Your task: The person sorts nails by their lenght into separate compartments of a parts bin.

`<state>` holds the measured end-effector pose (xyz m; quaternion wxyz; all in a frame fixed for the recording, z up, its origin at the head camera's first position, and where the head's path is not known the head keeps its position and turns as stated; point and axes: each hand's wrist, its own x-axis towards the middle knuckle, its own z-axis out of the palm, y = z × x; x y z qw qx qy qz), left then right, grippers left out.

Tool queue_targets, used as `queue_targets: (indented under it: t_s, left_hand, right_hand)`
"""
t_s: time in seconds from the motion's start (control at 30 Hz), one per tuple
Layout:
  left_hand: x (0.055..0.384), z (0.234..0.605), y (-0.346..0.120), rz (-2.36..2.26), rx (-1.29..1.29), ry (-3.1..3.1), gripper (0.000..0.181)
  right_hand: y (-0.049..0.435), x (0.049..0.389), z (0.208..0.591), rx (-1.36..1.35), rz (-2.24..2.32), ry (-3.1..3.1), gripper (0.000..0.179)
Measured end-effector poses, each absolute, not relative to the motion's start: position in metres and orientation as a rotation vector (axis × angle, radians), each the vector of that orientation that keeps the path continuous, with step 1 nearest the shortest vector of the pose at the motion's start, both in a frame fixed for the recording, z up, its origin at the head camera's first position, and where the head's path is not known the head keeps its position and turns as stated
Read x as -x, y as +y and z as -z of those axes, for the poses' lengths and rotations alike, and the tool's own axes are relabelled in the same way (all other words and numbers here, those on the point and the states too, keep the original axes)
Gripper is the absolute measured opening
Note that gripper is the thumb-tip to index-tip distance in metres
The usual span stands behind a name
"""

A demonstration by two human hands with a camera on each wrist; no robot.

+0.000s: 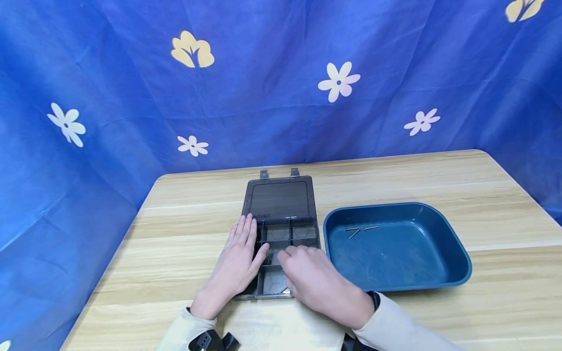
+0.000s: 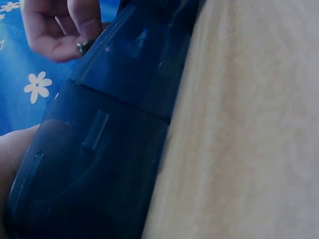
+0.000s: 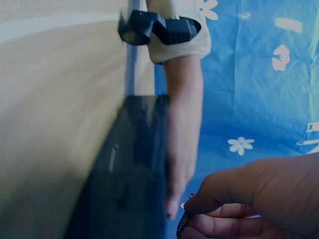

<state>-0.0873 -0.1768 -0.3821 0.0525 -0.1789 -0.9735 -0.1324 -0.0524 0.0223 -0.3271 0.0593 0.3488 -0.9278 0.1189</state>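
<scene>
A dark, see-through compartment box (image 1: 273,279) lies on the table with its lid (image 1: 281,197) folded back, away from me. My left hand (image 1: 237,263) rests flat along the box's left side, fingers straight and thumb spread over the dividers. Over the right-hand compartments is my right hand (image 1: 318,282), its fingers curled. Between thumb and fingertips it pinches a small threaded screw (image 3: 183,223), also visible in the left wrist view as a dark screw end (image 2: 84,47). A thin screw (image 1: 284,289) shows in the front compartment, partly covered by the right hand.
A blue tray (image 1: 397,287) stands just right of the box, with several loose screws (image 1: 353,233) near its left end. The wood-grain table (image 1: 184,234) reaches back to a blue flowered curtain (image 1: 263,97).
</scene>
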Motion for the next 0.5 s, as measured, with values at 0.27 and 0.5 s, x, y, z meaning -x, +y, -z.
queue_targets:
  t_s: [0.27, 0.5]
  left_hand:
    - [0.087, 0.383, -0.177, 0.393, 0.549, -2.956, 0.067]
    - [0.088, 0.384, -0.176, 0.396, 0.557, -2.935, 0.066]
  right_hand:
    - [0.005, 0.050, 0.334, -1.089, -0.295, -2.801, 0.023]
    - [0.000, 0.050, 0.337, -1.096, -0.381, -2.792, 0.030]
